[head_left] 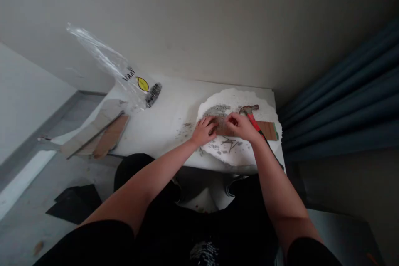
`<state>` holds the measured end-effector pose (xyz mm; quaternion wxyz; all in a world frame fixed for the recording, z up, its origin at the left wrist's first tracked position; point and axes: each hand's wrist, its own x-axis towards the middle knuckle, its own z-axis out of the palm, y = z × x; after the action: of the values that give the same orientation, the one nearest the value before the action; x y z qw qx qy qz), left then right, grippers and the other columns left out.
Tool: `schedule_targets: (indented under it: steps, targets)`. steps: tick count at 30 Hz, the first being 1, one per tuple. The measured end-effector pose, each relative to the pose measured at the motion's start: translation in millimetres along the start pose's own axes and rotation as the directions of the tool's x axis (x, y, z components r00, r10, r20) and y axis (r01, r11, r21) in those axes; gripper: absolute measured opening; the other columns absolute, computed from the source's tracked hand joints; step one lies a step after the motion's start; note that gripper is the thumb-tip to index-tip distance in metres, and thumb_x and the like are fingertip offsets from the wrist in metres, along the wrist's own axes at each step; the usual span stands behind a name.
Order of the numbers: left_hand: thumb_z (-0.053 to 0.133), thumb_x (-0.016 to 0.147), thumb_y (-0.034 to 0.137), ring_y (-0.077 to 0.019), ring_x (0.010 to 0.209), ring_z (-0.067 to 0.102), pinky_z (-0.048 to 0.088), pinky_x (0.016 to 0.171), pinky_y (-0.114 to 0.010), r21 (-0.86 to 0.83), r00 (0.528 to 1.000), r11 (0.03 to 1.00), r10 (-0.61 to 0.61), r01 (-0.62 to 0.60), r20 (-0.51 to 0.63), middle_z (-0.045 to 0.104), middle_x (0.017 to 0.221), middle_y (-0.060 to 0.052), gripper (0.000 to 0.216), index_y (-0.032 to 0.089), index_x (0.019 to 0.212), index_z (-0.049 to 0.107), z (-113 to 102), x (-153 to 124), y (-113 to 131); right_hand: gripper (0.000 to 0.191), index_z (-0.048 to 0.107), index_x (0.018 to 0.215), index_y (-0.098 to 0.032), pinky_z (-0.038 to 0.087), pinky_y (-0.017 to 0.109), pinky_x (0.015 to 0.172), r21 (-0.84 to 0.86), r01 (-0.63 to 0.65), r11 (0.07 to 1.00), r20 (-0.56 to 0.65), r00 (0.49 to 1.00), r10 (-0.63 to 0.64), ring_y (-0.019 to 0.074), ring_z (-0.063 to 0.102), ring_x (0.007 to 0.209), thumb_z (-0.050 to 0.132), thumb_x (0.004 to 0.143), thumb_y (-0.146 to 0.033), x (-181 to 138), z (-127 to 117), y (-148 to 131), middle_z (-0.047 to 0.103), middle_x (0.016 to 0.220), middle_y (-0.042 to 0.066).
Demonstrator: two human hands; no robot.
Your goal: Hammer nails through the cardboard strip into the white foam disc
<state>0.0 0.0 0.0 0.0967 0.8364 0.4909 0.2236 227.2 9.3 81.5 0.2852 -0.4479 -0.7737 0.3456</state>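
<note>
From where I stand, the brown wooden board [267, 130] lies flat near the right end of the white table [173, 108], its long side running left to right. It is a narrow piece with a smooth, wood-coloured face and a thin green edge at its right end. Its left part is darker and partly hidden by the hands.

The left hand [204, 130] is at the board's left end, fingers bent and slightly apart; I cannot tell whether they grip anything. The right hand [238, 126] is over the board, thumb and fingertips drawn close together, but I cannot make out whether something is pinched there.

A hammer [253, 120] with a red and black handle lies across the board by the right hand, its metal head beyond the board's far side. Under all this spreads a ragged-edged white sheet [249, 153], with a heap of grey bits [216, 111] beyond the board and thin dark slivers [229, 144] on the near side.

Toward the table's left, a clear plastic bag [107, 56] with a yellow oval print leans up against the wall, a dark grey clump [153, 94] bunched in its lower end. Beside it, at the table's left end, lies a rounded brown plank [110, 137].
</note>
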Motion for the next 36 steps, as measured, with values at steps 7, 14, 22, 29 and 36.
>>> schedule_targets:
  steps: [7,14,22,29,36]
  targets:
    - [0.061,0.086,0.024,-0.0309,0.138,0.05,0.043,0.113,-0.049,-0.003,1.0,1.0,0.004,-0.004,-0.011,0.057,0.147,-0.011,0.039,0.024,0.125,0.069,0,1,-1,0.01,0.066,0.09,-0.018,0.044,0.027,0.07,-0.143,-0.007,0.99,0.189,0.981,0.034,0.0169,0.06,0.074,0.059,0.085,-0.012,-40,13,14,0.066,0.083,0.002]
    - [0.059,0.088,0.027,-0.0302,0.138,0.05,0.042,0.115,-0.049,0.0,0.999,1.0,0.019,-0.019,-0.043,0.058,0.147,-0.01,0.037,0.023,0.124,0.07,5,3,-5,0.015,0.067,0.1,-0.018,0.05,0.033,0.081,-0.399,-0.273,0.875,-0.408,0.908,0.098,0.0225,0.062,0.084,0.057,0.095,-0.027,-84,-31,18,0.064,0.1,0.01]
    - [0.057,0.09,0.027,-0.0305,0.136,0.05,0.042,0.115,-0.049,0.006,0.998,0.999,0.048,-0.048,-0.045,0.057,0.147,-0.012,0.038,0.021,0.126,0.068,6,7,-6,0.052,0.059,0.139,-0.014,0.051,0.042,0.093,-0.582,-0.534,0.613,-0.245,0.834,0.494,0.0361,0.06,0.122,0.07,0.092,-0.034,-124,-38,10,0.056,0.139,0.023]
    - [0.057,0.089,0.023,-0.0311,0.133,0.053,0.043,0.113,-0.048,0.069,0.999,0.997,-0.024,0.021,0.048,0.062,0.138,-0.014,0.032,0.017,0.117,0.071,-14,10,19,0.05,0.057,0.141,-0.015,0.052,0.038,0.097,-0.534,-0.582,0.613,-0.345,0.812,0.47,0.0325,0.061,0.125,0.065,0.096,-0.035,-124,-34,2,0.055,0.144,0.02]
    - [0.056,0.097,0.031,-0.0273,0.111,0.067,0.05,0.101,-0.041,0.132,0.968,0.989,0.035,-0.07,0.25,0.072,0.112,-0.01,0.023,0.02,0.101,0.075,-16,-11,97,0.035,0.064,0.13,-0.017,0.053,0.037,0.089,-0.5,-0.599,0.626,-0.38,0.801,0.463,0.0304,0.068,0.113,0.06,0.097,-0.029,-113,-38,12,0.066,0.131,0.017]
